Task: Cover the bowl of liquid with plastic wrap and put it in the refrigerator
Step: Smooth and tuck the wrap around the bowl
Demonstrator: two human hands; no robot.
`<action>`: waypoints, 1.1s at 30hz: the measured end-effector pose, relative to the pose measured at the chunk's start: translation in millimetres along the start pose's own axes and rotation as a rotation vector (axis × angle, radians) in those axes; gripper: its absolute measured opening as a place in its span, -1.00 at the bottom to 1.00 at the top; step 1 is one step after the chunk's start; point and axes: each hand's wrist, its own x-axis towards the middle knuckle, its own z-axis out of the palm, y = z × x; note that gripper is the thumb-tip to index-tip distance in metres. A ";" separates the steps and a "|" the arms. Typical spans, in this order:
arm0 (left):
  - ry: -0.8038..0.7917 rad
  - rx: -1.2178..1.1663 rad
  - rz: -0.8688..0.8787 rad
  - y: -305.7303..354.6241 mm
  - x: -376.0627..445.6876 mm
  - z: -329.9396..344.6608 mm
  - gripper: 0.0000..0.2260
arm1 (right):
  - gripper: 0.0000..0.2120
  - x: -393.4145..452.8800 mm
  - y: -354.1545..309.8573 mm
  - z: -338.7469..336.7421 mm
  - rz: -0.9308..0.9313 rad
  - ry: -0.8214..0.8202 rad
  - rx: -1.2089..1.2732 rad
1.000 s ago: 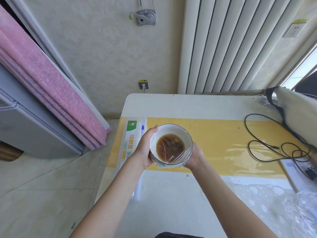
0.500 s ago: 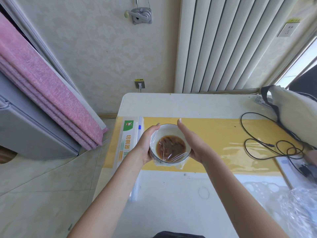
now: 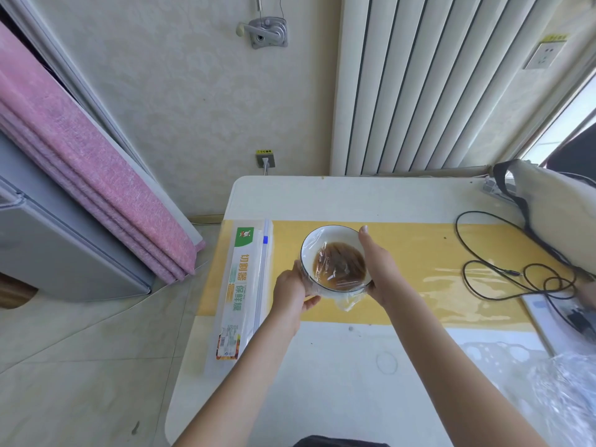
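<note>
A white bowl (image 3: 322, 241) with a dark rim holds brown liquid and sits over the yellow strip of the table (image 3: 322, 366). Clear plastic wrap (image 3: 338, 269) is stretched over its top, with a loose flap hanging at the near side. My left hand (image 3: 290, 293) grips the bowl's lower left side. My right hand (image 3: 380, 269) presses flat against its right side, fingers pointing away from me. The grey refrigerator (image 3: 64, 240) stands at the far left, its door shut.
The plastic wrap dispenser box (image 3: 243, 291) lies along the table's left edge. A black cable (image 3: 503, 269) coils at the right, beside a white bag (image 3: 554, 208). Crumpled plastic film (image 3: 567, 398) lies at the near right. A pink folded mat (image 3: 90, 162) leans on the wall.
My right hand slid from under the bowl up along its right side. My left hand shifted down toward the bowl's near left edge.
</note>
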 end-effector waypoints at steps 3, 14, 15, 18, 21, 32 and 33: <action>0.001 0.064 0.040 -7.5 3.2 1.8 -0.83 | -0.54 -1.7 0.4 -2.1 0.026 0.000 0.022; -0.118 -0.459 -0.102 3.7 15.0 -11.5 -0.70 | -0.45 -7.5 9.7 -9.5 0.119 -0.012 0.169; -0.174 -0.458 -0.115 -2.1 18.5 -13.2 -0.70 | -0.44 -8.5 9.8 -8.0 0.119 -0.007 0.168; -0.321 -0.502 -0.159 -15.5 20.0 -23.5 -0.59 | -0.45 -8.7 6.8 -7.9 0.107 0.021 0.187; -0.454 -0.533 -0.161 -22.8 15.8 -35.2 -0.49 | -0.47 -5.4 -0.9 -12.1 0.065 0.067 0.164; -0.391 -0.658 -0.002 -36.8 5.6 -14.7 -0.79 | -0.63 -5.9 -2.1 0.7 0.004 0.090 0.076; -0.379 -0.666 -0.010 -38.2 4.9 -10.5 -0.78 | -0.61 -6.8 -1.0 2.6 -0.006 0.091 0.064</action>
